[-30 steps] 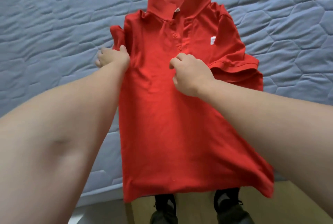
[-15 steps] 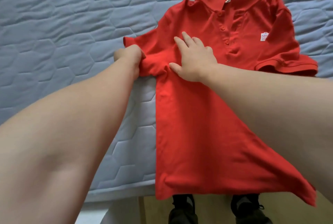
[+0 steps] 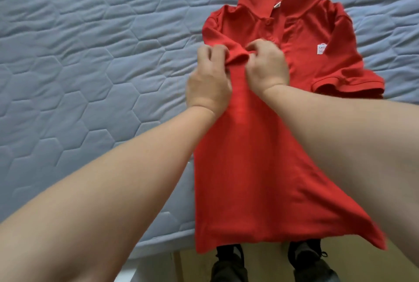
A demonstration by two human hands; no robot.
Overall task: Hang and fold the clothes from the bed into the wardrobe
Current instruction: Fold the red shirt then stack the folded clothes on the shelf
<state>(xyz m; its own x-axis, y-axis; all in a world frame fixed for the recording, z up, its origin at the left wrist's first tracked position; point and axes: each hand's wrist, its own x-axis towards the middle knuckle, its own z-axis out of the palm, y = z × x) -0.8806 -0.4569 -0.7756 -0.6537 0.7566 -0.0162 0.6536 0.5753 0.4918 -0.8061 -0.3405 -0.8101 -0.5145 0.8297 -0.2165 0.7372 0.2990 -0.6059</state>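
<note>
A red polo shirt (image 3: 249, 157) lies front up on the blue quilted bed (image 3: 90, 55), collar at the far end, hem hanging over the near edge. Its left sleeve is folded inward across the chest. My left hand (image 3: 209, 82) pinches the sleeve's cuff from the left. My right hand (image 3: 267, 66) grips the same cuff from the right, fingers curled into the cloth. The right sleeve (image 3: 347, 82) lies flat, spread outward. A small white logo (image 3: 321, 49) shows on the chest.
The mattress edge (image 3: 158, 243) runs along the bottom left, with pale wooden floor (image 3: 192, 266) below it. My two dark shoes (image 3: 229, 266) stand on the floor just under the shirt's hem. Bare quilt stretches to the left of the shirt.
The left sleeve was spread out to the side; now it is folded over the chest. My right hand went from lying flat on the shirt to gripping the cuff beside my left hand.
</note>
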